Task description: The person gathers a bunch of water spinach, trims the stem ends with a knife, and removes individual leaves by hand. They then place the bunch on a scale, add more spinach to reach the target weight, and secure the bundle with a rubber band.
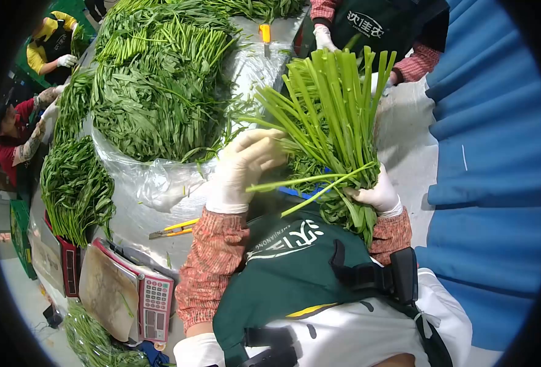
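A bunch of long-stemmed leafy greens (338, 104), which looks like water spinach, is held in front of my apron with its cut stem ends pointing away from me. My right hand (377, 194), in a white glove, is closed around its leafy lower end. Two loose stems (310, 182) cross the bunch sideways and stick out to the left. My left hand (250, 164), also gloved, is at the bunch's left side with its fingers curled and slightly blurred. Its fingertips meet the leaves and stems; what lies between them is hidden. Blue material (304, 193) shows under the bunch.
A big heap of greens (160, 92) covers the plastic-wrapped table (176, 183). Yellow-handled cutters (176, 229) lie left of my arm, and a yellow-handled knife (265, 38) lies farther off. Scales (108, 287) stand lower left. A co-worker (368, 24) is opposite; others work at left. Blue curtain (490, 153) hangs right.
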Motion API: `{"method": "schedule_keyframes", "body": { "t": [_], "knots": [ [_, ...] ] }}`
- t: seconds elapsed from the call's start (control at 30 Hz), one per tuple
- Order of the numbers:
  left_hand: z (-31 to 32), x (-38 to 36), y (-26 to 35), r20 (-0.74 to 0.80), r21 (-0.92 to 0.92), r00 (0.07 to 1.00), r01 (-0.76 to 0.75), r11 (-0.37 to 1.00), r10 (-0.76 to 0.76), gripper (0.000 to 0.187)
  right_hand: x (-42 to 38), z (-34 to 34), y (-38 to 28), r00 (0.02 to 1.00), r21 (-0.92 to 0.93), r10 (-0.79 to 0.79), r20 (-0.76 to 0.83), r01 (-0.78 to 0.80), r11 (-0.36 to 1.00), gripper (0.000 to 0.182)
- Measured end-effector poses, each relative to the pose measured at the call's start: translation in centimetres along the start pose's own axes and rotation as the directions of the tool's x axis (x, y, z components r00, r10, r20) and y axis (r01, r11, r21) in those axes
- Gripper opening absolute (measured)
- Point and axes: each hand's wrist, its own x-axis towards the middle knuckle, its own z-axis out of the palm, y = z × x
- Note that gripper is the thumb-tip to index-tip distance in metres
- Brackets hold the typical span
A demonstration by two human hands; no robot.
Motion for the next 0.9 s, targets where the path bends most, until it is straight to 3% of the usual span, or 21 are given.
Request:
{"method": "schedule_keyframes", "body": {
  "t": [0.13, 0.17, 0.23, 0.27, 0.3, 0.33, 0.37, 0.43, 0.47, 0.5, 0.53, 0.63, 0.73, 0.9],
  "knots": [
    [-1.3, -0.1, 2.6, -0.133, 0.001, 0.984, -0.122, 0.992, 0.121, 0.024, -0.8, -0.5, 1.0, 0.996, -0.01, 0.026, -0.083, -0.027, 1.0, 0.052],
    [-2.5, 0.1, 3.1, -0.253, 0.05, 0.948, -0.189, 0.981, 0.196, 0.026, -1.0, -0.8, 1.3, 0.996, -0.01, 0.033, -0.08, -0.034, 0.999, 0.052],
    [-3.5, -0.6, 4.6, -0.341, 0.202, 0.894, -0.232, 0.952, 0.29, 0.031, -1.2, -1.3, 1.6, 0.996, -0.01, 0.041, -0.077, -0.042, 0.999, 0.053],
    [-3.7, -0.5, 4.3, -0.325, 0.436, 0.83, -0.294, 0.851, 0.454, 0.035, -1.2, -1.3, 1.5, 0.994, 0.007, 0.063, -0.085, -0.063, 0.998, 0.055],
    [-3.8, -0.4, 4.0, -0.266, 0.642, 0.753, -0.327, 0.693, 0.602, 0.04, -1.2, -1.1, 1.2, 0.992, 0.023, 0.085, -0.095, -0.083, 0.996, 0.057],
    [-2.8, -0.4, 3.7, 0.031, 0.954, 0.562, -0.262, 0.143, 0.827, 0.047, -1.3, -0.9, 0.9, 0.989, 0.039, 0.108, -0.104, -0.104, 0.994, 0.059],
    [-1.2, -0.6, 4.2, 0.243, 0.97, 0.468, -0.095, -0.224, 0.85, 0.048, -1.4, -0.9, 0.8, 0.985, 0.056, 0.13, -0.111, -0.124, 0.991, 0.061],
    [1.7, -1.4, 4.2, 0.238, 0.94, 0.614, -0.341, -0.019, 0.753, 0.041, -1.2, -0.7, 0.8, 0.992, -0.001, 0.09, -0.087, -0.09, 0.996, 0.059],
    [2.4, -1.4, 3.8, 0.206, 0.888, 0.728, -0.42, 0.187, 0.654, 0.032, -1.0, -0.2, 0.0, 0.996, -0.002, 0.062, -0.069, -0.062, 0.998, 0.055],
    [3.8, -1.9, 3.5, 0.068, 0.821, 0.89, -0.306, 0.481, 0.451, 0.023, -0.8, 0.1, -0.4, 0.998, -0.003, 0.033, -0.049, -0.034, 0.999, 0.051],
    [5.8, -2.3, 3.6, -0.113, 0.656, 0.978, -0.06, 0.753, 0.176, 0.029, -0.8, 0.2, -0.3, 0.998, 0.07, 0.054, -0.022, -0.052, 0.996, 0.055],
    [4.7, -0.8, 1.2, -0.112, 0.52, 0.994, 0.075, 0.851, -0.019, 0.048, -0.8, -0.2, -0.2, 0.995, 0.105, 0.018, 0.099, -0.028, 0.994, 0.059],
    [3.6, -0.1, 0.0, -0.094, 0.302, 0.993, 0.096, 0.948, -0.071, 0.047, -1.0, -0.5, 0.0, 0.985, 0.094, 0.089, 0.145, -0.104, 0.99, 0.063],
    [3.0, -0.1, 0.7, -0.052, 0.175, 0.99, 0.137, 0.975, -0.13, 0.035, -1.2, -0.1, -0.6, 0.995, 0.06, 0.081, 0.055, -0.085, 0.995, 0.066]
  ]
}}
